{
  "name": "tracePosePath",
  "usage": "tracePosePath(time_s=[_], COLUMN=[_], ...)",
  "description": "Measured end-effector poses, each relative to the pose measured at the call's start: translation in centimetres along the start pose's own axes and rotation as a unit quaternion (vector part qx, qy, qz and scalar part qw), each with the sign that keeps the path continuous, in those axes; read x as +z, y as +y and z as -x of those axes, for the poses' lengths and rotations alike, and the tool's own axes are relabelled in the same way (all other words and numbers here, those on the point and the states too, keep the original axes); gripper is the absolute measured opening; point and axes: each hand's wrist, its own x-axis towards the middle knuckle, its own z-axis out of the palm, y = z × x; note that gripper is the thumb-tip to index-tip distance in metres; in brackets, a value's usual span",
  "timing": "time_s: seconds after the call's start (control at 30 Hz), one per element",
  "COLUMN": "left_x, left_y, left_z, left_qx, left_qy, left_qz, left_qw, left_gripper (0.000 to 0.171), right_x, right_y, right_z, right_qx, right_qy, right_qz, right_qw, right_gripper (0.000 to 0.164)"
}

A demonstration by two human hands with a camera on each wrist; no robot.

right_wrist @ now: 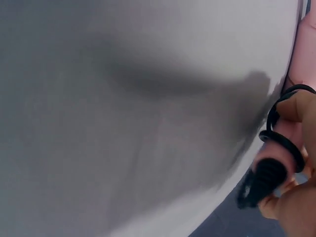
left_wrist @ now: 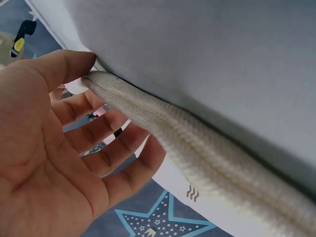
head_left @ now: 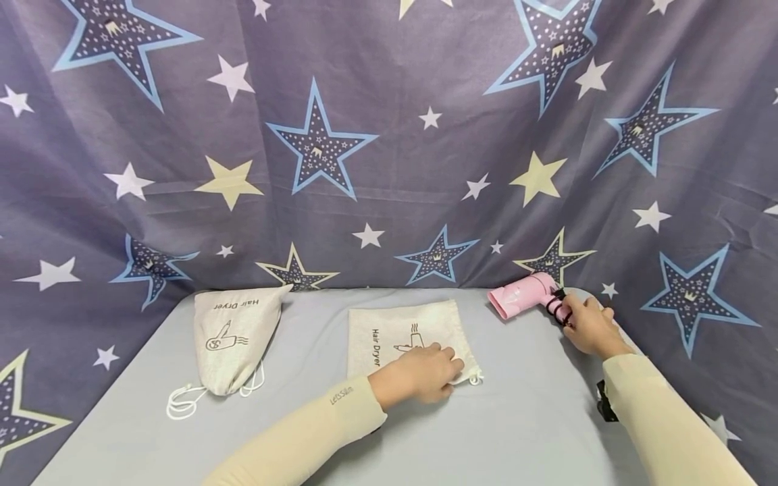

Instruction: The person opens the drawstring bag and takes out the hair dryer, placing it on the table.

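The right grip point(head_left: 591, 327) clasps the dryer point(head_left: 520, 297) by its handle point(right_wrist: 270, 153), at the counter's point(head_left: 529, 418) far right; the left grip point(head_left: 425, 373) lightly pinches the middle bag's point(head_left: 389, 332) near edge. A slack clasp could let the dryer twist free; a tug could drag the bag askew.

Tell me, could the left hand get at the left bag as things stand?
Probably yes: nothing stands on the table between the left bag and the flat bag, where the left hand is. It may need to leave that one first.
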Motion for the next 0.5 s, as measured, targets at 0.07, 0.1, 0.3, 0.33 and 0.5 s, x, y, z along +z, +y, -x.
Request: tracePosePath(time_s=[0.07,0.1,0.3,0.33,0.5], left_x=[-0.04,-0.02,0.12,0.13,0.01], left_y=[0.02,0.00,-0.13,-0.15,-0.16], left_z=[0.01,0.00,-0.10,-0.11,-0.12], left_qx=[0.000,0.000,-0.001,0.000,0.000], left_qy=[-0.002,-0.002,-0.003,-0.003,-0.006], left_qz=[0.002,0.003,0.009,0.010,0.013], left_qw=[1.0000,1.0000,1.0000,0.9999,0.9999], left_gripper=[0.021,0.021,0.022,0.022,0.024], right_x=[0.04,0.06,0.22,0.25,0.35], right_y=[0.00,-0.01,-0.17,-0.21,-0.31], right_z=[0.13,0.18,0.10,0.04,-0.15], right_qx=[-0.006,-0.010,-0.012,-0.006,0.032], right_qy=[0.001,0.003,0.000,-0.005,-0.019], right_qz=[0.002,0.004,0.015,0.016,0.022], right_qw=[1.000,1.000,1.000,1.000,0.999], right_gripper=[0.036,0.036,0.035,0.036,0.039])
